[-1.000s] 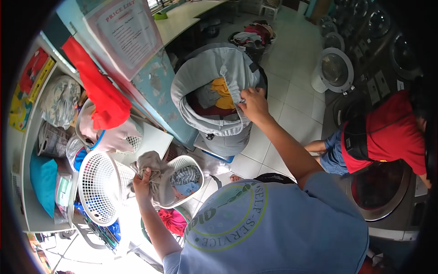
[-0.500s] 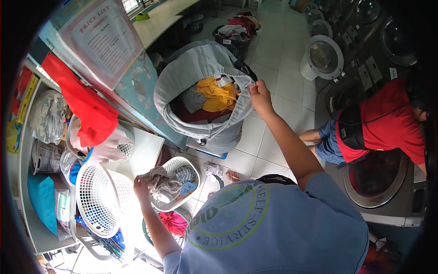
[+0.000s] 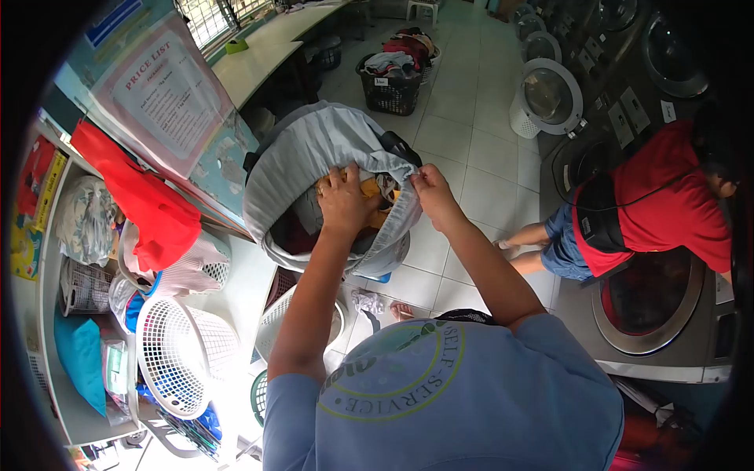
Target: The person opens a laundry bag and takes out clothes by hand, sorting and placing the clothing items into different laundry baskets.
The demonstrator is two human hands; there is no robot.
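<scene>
A large grey fabric laundry bag stands open in front of me, its drawstring mouth tilted my way. Inside lie yellow clothes and darker garments. My left hand reaches into the mouth, its fingers spread over the yellow cloth. What lies under the palm is hidden. My right hand pinches the right side of the bag's rim. Below my left forearm is a white laundry basket, mostly covered by the arm.
A white perforated basket stands at left by shelves. A red cloth hangs above. A black basket of clothes sits on the floor ahead. At right, a person in a red shirt bends beside front-loading machines; one round door hangs open.
My left hand has moved from the greyish clothes at the white basket up into the bag. The right hand keeps its pinch on the rim. The bag's mouth looks more closed in.
</scene>
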